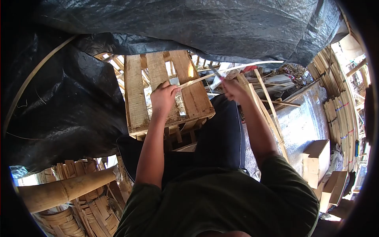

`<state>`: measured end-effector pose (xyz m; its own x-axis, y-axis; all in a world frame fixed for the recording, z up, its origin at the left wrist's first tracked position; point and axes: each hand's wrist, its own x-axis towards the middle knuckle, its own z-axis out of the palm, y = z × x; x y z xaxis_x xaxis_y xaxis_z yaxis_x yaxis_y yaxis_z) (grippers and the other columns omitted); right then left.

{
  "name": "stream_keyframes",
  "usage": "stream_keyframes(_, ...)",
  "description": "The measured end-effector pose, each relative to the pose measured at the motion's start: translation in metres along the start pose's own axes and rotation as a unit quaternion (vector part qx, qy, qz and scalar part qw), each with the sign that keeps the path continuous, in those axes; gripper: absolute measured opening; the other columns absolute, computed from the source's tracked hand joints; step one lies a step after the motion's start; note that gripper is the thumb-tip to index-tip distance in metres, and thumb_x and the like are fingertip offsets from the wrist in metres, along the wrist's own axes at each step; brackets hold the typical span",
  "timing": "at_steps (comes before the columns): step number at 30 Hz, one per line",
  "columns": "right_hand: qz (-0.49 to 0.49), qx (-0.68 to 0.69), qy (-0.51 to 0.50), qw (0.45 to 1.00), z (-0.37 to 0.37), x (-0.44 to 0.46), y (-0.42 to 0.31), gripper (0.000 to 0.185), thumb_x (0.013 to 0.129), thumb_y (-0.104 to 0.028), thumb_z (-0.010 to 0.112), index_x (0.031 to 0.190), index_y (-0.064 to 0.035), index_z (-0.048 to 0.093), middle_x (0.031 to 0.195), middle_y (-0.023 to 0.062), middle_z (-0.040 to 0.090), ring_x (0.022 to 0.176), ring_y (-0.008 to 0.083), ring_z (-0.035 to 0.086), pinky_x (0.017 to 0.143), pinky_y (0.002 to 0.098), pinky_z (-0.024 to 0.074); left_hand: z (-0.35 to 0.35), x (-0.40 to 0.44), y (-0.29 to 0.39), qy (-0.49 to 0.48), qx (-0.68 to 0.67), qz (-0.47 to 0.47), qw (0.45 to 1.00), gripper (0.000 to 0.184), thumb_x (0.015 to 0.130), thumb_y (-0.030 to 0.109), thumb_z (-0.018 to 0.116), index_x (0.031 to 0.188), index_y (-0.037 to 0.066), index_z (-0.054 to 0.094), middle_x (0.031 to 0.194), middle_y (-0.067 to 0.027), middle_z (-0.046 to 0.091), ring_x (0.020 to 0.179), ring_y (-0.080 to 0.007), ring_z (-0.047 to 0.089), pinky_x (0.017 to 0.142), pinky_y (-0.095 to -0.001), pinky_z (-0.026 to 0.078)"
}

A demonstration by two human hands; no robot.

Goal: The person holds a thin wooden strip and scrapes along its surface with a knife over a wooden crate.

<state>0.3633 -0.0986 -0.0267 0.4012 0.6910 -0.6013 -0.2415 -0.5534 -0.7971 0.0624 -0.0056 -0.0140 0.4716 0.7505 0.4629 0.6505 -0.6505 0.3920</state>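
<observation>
A long, thin pale strip [252, 64], like bamboo or wood, slants up to the right from my left hand [163, 96]. The fingers of that hand are closed round its lower left end, above a slatted wooden crate [158, 73]. My right hand [233, 90] is closed on the handle of a knife-like tool, slightly blurred by motion. The tool's dark blade [214, 72] points up and left and crosses or meets the strip; whether they touch is unclear.
Black plastic sheeting [189, 27] hangs in front and at the left. A thick bamboo pole [71, 189] lies lower left above woven strips. Long wooden strips [272, 114] lean beside my right arm. Cardboard boxes [316, 162] and bundled slats [340, 122] stand at the right.
</observation>
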Motion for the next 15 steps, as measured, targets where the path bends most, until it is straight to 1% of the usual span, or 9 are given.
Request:
stream_keyframes(3, -0.056, 0.168, -0.012, 0.984, -0.012, 0.011, -0.005, 0.038, 0.106, -0.045, 0.046, 0.082, -0.0143, 0.050, 0.059, -0.0049, 0.037, 0.043, 0.0066, 0.030, 0.038, 0.0263, 0.0219, 0.002, -0.001, -0.003, 0.000, -0.001, 0.012, 1.000, 0.019, 0.086, 0.033, 0.074, 0.090, 0.015, 0.077, 0.076, -0.0052, 0.060, 0.071, -0.0281, 0.064, 0.061, -0.0386, 0.049)
stream_keyframes(5, 0.013, -0.065, -0.032, 0.997, 0.022, -0.023, -0.003, 0.035, 0.106, -0.037, 0.044, 0.078, -0.0163, 0.048, 0.057, -0.0067, 0.034, 0.041, 0.0044, 0.025, 0.037, 0.0243, 0.0178, 0.002, -0.002, -0.003, 0.003, 0.002, 0.018, 1.000, 0.018, 0.086, 0.033, 0.074, 0.090, 0.016, 0.077, 0.076, -0.0050, 0.060, 0.071, -0.0280, 0.064, 0.061, -0.0387, 0.049)
stream_keyframes(6, 0.074, 0.047, -0.158, 0.983, 0.013, -0.012, 0.006, 0.032, 0.104, -0.031, 0.044, 0.077, -0.0158, 0.047, 0.057, -0.0069, 0.033, 0.041, 0.0048, 0.023, 0.037, 0.0239, 0.0176, 0.002, -0.001, -0.003, 0.006, 0.005, 0.024, 1.000, 0.018, 0.087, 0.033, 0.073, 0.090, 0.016, 0.076, 0.077, -0.0049, 0.060, 0.071, -0.0279, 0.064, 0.061, -0.0388, 0.049)
stream_keyframes(9, 0.028, 0.248, -0.138, 0.958, -0.017, 0.011, -0.010, 0.033, 0.106, -0.035, 0.042, 0.084, -0.0121, 0.047, 0.062, -0.0028, 0.036, 0.044, 0.0088, 0.032, 0.039, 0.0272, 0.0241, 0.001, -0.002, -0.004, -0.001, 0.001, 0.017, 1.000, 0.017, 0.087, 0.034, 0.072, 0.090, 0.017, 0.076, 0.077, -0.0045, 0.060, 0.070, -0.0274, 0.064, 0.060, -0.0386, 0.049)
stream_keyframes(10, -0.051, 0.212, 0.023, 0.976, -0.015, 0.008, -0.005, 0.030, 0.106, -0.033, 0.043, 0.085, -0.0119, 0.047, 0.062, -0.0024, 0.038, 0.044, 0.0081, 0.031, 0.039, 0.0276, 0.0232, 0.000, -0.002, -0.004, 0.001, 0.002, 0.016, 1.000, 0.017, 0.087, 0.034, 0.072, 0.090, 0.017, 0.076, 0.077, -0.0045, 0.060, 0.070, -0.0274, 0.064, 0.060, -0.0386, 0.049)
stream_keyframes(11, -0.051, 0.211, 0.022, 0.976, 0.007, -0.010, -0.004, 0.030, 0.106, -0.033, 0.043, 0.085, -0.0119, 0.047, 0.062, -0.0024, 0.038, 0.044, 0.0081, 0.031, 0.039, 0.0276, 0.0232, 0.001, -0.002, -0.005, 0.005, -0.002, 0.017, 1.000, 0.018, 0.087, 0.034, 0.072, 0.090, 0.017, 0.076, 0.076, -0.0045, 0.060, 0.070, -0.0273, 0.063, 0.060, -0.0384, 0.049)
stream_keyframes(13, -0.013, -0.027, -0.001, 1.000, 0.033, -0.032, -0.002, 0.033, 0.105, -0.028, 0.043, 0.077, -0.0122, 0.046, 0.060, -0.0031, 0.038, 0.042, 0.0078, 0.030, 0.037, 0.0277, 0.0209, 0.002, -0.002, -0.005, 0.008, -0.008, 0.022, 1.000, 0.018, 0.087, 0.034, 0.072, 0.090, 0.016, 0.077, 0.076, -0.0045, 0.059, 0.070, -0.0272, 0.063, 0.060, -0.0383, 0.049)
stream_keyframes(14, 0.076, 0.001, -0.206, 0.976, 0.023, -0.031, -0.005, 0.028, 0.106, -0.025, 0.041, 0.080, -0.0160, 0.045, 0.058, -0.0080, 0.032, 0.043, 0.0037, 0.025, 0.038, 0.0249, 0.0149, 0.003, -0.001, -0.005, 0.006, -0.007, 0.026, 1.000, 0.019, 0.087, 0.034, 0.072, 0.089, 0.016, 0.077, 0.076, -0.0045, 0.059, 0.070, -0.0270, 0.063, 0.060, -0.0381, 0.049)
stream_keyframes(15, 0.076, 0.001, -0.206, 0.976, 0.011, -0.018, -0.004, 0.028, 0.106, -0.025, 0.041, 0.080, -0.0160, 0.045, 0.058, -0.0080, 0.032, 0.043, 0.0037, 0.025, 0.038, 0.0249, 0.0149, 0.002, -0.002, -0.006, 0.004, -0.005, 0.029, 1.000, 0.019, 0.087, 0.035, 0.072, 0.089, 0.016, 0.077, 0.076, -0.0045, 0.059, 0.070, -0.0269, 0.063, 0.060, -0.0380, 0.049)
